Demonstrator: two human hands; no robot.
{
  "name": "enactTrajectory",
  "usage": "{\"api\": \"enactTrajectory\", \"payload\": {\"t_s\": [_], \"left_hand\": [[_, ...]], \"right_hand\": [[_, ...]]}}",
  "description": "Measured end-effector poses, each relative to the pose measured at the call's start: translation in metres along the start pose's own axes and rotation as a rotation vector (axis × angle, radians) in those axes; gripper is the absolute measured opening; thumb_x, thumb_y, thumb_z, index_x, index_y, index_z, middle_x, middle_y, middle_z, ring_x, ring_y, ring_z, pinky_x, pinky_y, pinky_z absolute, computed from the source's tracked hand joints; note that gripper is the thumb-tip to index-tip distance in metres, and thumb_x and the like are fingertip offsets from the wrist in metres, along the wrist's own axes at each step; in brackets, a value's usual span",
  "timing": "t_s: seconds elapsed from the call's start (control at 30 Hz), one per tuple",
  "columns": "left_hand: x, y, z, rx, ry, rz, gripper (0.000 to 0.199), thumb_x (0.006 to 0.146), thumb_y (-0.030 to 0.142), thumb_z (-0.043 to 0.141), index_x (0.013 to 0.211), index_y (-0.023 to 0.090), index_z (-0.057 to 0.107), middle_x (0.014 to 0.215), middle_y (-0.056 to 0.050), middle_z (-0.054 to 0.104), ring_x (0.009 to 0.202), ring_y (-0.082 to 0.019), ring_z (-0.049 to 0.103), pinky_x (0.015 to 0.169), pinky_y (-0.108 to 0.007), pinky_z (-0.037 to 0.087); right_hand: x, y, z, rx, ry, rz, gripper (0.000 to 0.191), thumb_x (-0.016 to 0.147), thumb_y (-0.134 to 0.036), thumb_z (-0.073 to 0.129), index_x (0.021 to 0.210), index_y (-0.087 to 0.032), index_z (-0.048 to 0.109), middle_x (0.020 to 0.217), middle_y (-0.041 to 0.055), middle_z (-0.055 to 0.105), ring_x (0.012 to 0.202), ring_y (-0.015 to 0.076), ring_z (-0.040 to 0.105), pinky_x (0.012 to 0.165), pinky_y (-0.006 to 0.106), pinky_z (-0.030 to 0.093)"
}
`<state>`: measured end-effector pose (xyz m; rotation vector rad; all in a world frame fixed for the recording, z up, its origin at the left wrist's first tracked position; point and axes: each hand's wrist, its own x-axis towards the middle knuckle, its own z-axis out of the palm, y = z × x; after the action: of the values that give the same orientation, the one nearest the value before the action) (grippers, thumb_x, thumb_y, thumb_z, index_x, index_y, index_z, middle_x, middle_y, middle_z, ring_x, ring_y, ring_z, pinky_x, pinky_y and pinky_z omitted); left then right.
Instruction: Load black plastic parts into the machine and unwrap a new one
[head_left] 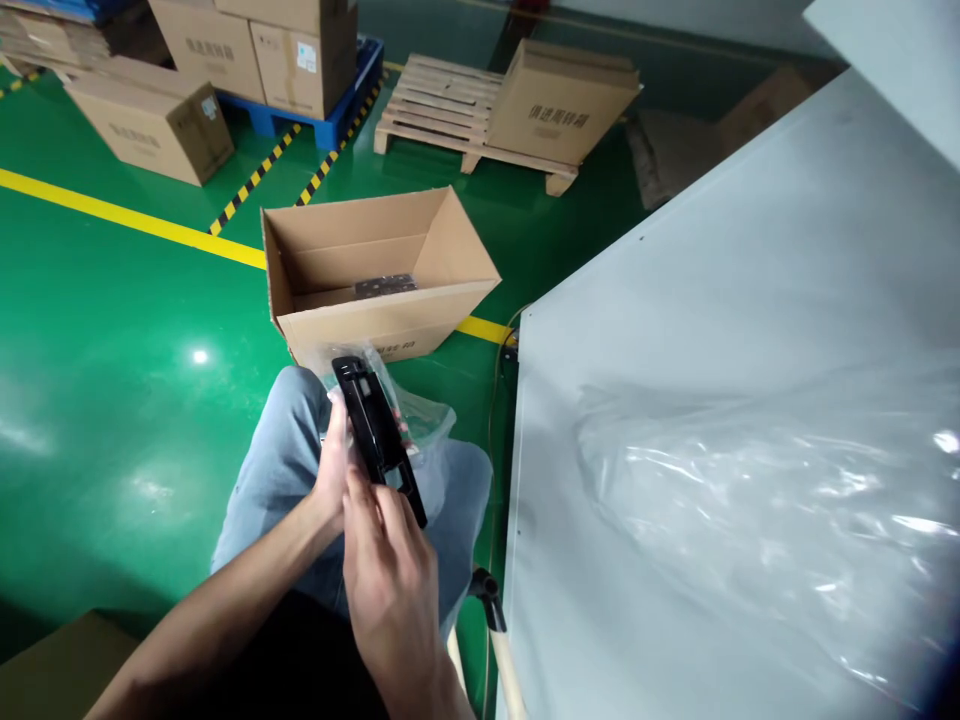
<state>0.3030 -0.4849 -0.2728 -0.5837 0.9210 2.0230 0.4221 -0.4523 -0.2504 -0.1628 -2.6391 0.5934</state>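
Observation:
A long, glossy black plastic part (373,425) with cut-out openings is held at a tilt above my lap. My left hand (334,468) grips it from the left side and beneath, with some fingertips showing past its right edge. At its lower end, my right hand (391,575) is closed with the fingers pressed against the part; the fingertips are partly hidden. A clear plastic bag (431,418) lies behind and under the part, over my knees. Just beyond stands an open cardboard box (352,325) with a dark wrapped item (385,287) inside.
On the right, a large grey-white surface (600,340) carries clear plastic sheeting (765,500). A pipe frame (491,600) stands beside my right leg. Farther off are a wooden pallet (442,100) with a carton (559,105), a blue pallet (330,130) with cartons, and another carton (154,125).

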Motion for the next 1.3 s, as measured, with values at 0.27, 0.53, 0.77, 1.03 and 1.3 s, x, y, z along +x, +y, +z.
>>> {"api": "enactTrajectory", "payload": {"t_s": [0.27, 0.53, 0.77, 1.03, 1.3], "left_hand": [[-0.004, -0.016, -0.028, -0.076, -0.249, 0.083, 0.090, 0.071, 0.096, 0.066, 0.117, 0.019, 0.074, 0.114, -0.015, 0.076, 0.118, -0.037, 0.070, 0.096, -0.043, 0.062], [-0.005, -0.005, -0.047, 0.142, -0.274, 0.030, 0.088, 0.072, 0.081, 0.081, 0.126, 0.011, 0.075, 0.131, -0.017, 0.072, 0.133, -0.038, 0.059, 0.110, -0.041, 0.051], [-0.011, -0.004, -0.053, 0.052, -0.350, -0.083, 0.081, 0.064, 0.079, 0.087, 0.116, 0.018, 0.078, 0.118, -0.013, 0.077, 0.121, -0.038, 0.069, 0.105, -0.045, 0.056], [0.001, 0.000, -0.042, -0.059, -0.404, -0.036, 0.076, 0.070, 0.064, 0.087, 0.129, 0.018, 0.070, 0.128, -0.016, 0.074, 0.128, -0.042, 0.066, 0.110, -0.055, 0.055], [0.004, 0.003, -0.033, -0.057, -0.395, 0.081, 0.065, 0.071, 0.050, 0.086, 0.124, 0.016, 0.071, 0.125, -0.016, 0.075, 0.124, -0.042, 0.068, 0.110, -0.055, 0.054]], "right_hand": [[0.012, 0.008, -0.006, -0.136, -0.130, -0.021, 0.047, 0.100, 0.000, 0.044, 0.143, -0.009, 0.061, 0.095, 0.0098, 0.072, 0.080, 0.0206, 0.071, 0.071, 0.032, 0.063], [0.015, 0.003, -0.015, -0.304, -0.248, -0.185, 0.040, 0.097, -0.007, 0.057, 0.137, -0.006, 0.064, 0.110, 0.0161, 0.073, 0.094, 0.0265, 0.069, 0.077, 0.039, 0.064], [0.019, -0.013, 0.002, -0.363, -0.282, -0.173, 0.033, 0.096, -0.013, 0.059, 0.126, -0.003, 0.070, 0.121, 0.0209, 0.074, 0.096, 0.0272, 0.071, 0.073, 0.037, 0.064], [0.003, -0.003, -0.009, 0.099, -0.172, -0.018, 0.030, 0.105, -0.027, 0.061, 0.133, -0.018, 0.066, 0.102, 0.0072, 0.079, 0.089, 0.0220, 0.072, 0.080, 0.037, 0.060], [0.000, 0.033, 0.007, -0.047, 0.057, 0.131, 0.028, 0.104, -0.028, 0.062, 0.129, -0.020, 0.071, 0.111, 0.0118, 0.072, 0.102, 0.0262, 0.068, 0.088, 0.041, 0.060]]}}
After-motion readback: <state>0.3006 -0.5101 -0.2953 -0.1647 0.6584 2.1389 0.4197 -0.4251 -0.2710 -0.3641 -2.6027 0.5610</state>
